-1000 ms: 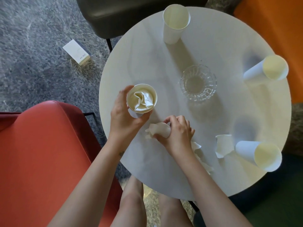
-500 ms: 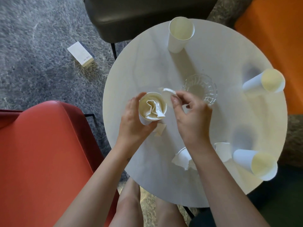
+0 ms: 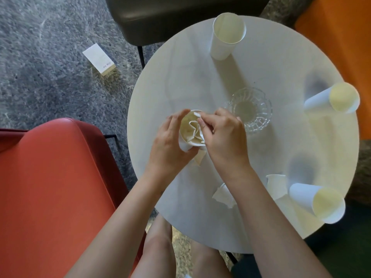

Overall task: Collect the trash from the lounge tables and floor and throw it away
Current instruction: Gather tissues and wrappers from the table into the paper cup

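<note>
My left hand (image 3: 167,149) grips a white paper cup (image 3: 189,130) stuffed with crumpled paper, held just above the round white table (image 3: 180,63). My right hand (image 3: 223,137) pinches a torn paper scrap (image 3: 197,115) at the cup's rim, fingers pressing into the opening. More torn scraps lie on the table: one under the cup (image 3: 199,158), one beside my right forearm (image 3: 222,195), one at the right (image 3: 277,185). One paper cup stands upright at the back (image 3: 225,37); two lie on their sides at the right (image 3: 333,100) and front right (image 3: 317,203).
A clear glass bowl (image 3: 250,109) sits mid-table, just right of my right hand. A small white box (image 3: 99,59) lies on the grey carpet. A red chair (image 3: 50,187) is at the left, a dark chair (image 3: 180,15) behind the table, an orange seat (image 3: 345,37) at the right.
My right hand picked a paper scrap off the table's front, carried it up to the cup and now presses it in at the rim. The left hand raised the cup slightly.
</note>
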A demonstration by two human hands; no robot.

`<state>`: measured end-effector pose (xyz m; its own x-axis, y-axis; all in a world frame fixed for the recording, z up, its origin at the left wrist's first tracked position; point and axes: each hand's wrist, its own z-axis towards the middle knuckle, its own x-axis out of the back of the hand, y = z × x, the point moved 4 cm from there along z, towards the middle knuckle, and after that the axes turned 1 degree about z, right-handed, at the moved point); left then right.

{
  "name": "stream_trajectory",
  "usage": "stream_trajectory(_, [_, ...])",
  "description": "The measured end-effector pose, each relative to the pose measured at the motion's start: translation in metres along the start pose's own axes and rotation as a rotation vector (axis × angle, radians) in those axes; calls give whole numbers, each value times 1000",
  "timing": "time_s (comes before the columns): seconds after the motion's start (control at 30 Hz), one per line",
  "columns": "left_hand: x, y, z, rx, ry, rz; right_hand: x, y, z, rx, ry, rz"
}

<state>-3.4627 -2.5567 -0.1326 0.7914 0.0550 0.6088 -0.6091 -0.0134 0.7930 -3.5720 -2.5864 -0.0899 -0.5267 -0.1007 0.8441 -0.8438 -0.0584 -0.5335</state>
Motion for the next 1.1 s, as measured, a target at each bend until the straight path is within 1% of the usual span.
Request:
stream_trajectory(0.17, [0,-2,2,25,3,-14,-6,7,5,-74,-22,226])
stream_trajectory(0.27, [1,-6,2,48,8,-49,-2,14,5,-137,2,370])
stream_trajectory(0.33, [1,-8,1,60,20,-65,-2,16,3,-168,-10,370])
stream_trajectory(0.47, [0,-6,-3,69,29,-51,-8,16,5,-157,-46,255])
stream_trajectory(0.5, [0,-6,-3,72,28,-50,-8,19,6,-162,-29,275])
stream_trajectory(0.57, [4,-7,-3,98,51,-70,-2,26,5,-177,64,350])
stream_trajectory(0.6, [7,-8,-3,124,75,-90,0,30,3,-187,109,365])
stream_trajectory(0.63, [12,-10,-3,154,102,-115,1,35,-1,-205,118,356])
stream_trajectory(0.67, [17,-11,-3,180,129,-143,-2,40,-5,-227,74,334])
stream_trajectory(0.7, [21,-13,-2,200,153,-166,-8,45,-9,-247,-25,292])
stream_trajectory(0.77, [27,-16,-2,230,185,-186,-26,51,-21,-237,-285,134])
stream_trajectory(0.8, [29,-17,-2,239,193,-186,-34,52,-26,-215,-381,56])
stream_trajectory(0.83, [30,-18,-2,245,198,-185,-40,53,-31,-198,-430,3])
stream_trajectory(0.9, [29,-20,-4,255,206,-186,-49,52,-38,-173,-431,-26])
stream_trajectory(1.0, [27,-22,-8,266,206,-191,-56,50,-44,-116,-341,-46])
stream_trajectory(1.1, [23,-23,-13,262,195,-210,-55,55,-48,-168,-283,84])
